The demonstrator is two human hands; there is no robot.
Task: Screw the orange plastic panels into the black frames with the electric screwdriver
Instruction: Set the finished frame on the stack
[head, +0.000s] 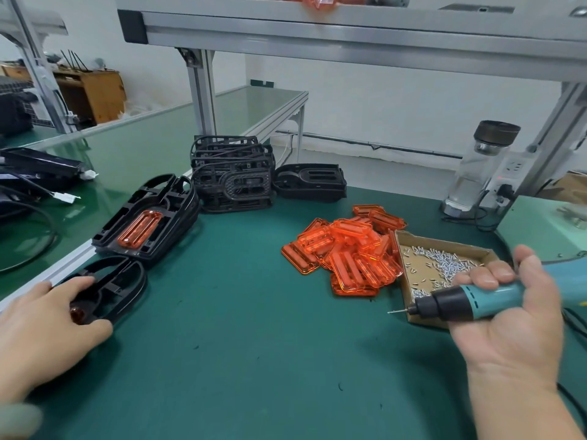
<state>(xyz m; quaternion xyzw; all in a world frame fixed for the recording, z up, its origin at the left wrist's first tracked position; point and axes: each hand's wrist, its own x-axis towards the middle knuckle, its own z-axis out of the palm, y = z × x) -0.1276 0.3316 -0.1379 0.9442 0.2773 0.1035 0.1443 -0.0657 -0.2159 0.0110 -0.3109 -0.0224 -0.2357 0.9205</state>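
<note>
Holding the black frame (pixel 120 287) steady falls to our left hand (pixel 41 328): its thumb and fingers close on the frame's near end, where a small orange part (pixel 77 314) shows just beside the thumb. Our right hand (pixel 514 322) is wrapped round the electric screwdriver (pixel 470 300), fingers curled over the teal barrel. The bit (pixel 397 311) points toward the left hand, well apart from the frame. Whether a screw sits on the bit we cannot tell.

To do this step well, we judge that we need 1 screw seated square on the bit, the tool brought upright over the hole, and the left hand pressing the frame flat so it cannot skate.

The screws (pixel 444 265) lie in a cardboard tray (pixel 413 236) just behind the right hand. The loose orange panels (pixel 346 252) are heaped beside that tray, on the left hand's side. Beyond the left fingertips 1 frame with its panel fitted (pixel 139 230) tops a low stack, and farther out stands a stack of bare frames (pixel 232 176).

All rests on a green matted surface (pixel 254 344), with an aluminium shelf (pixel 349 36) overhead and a clear bottle (pixel 476 166) far beyond the right hand.
</note>
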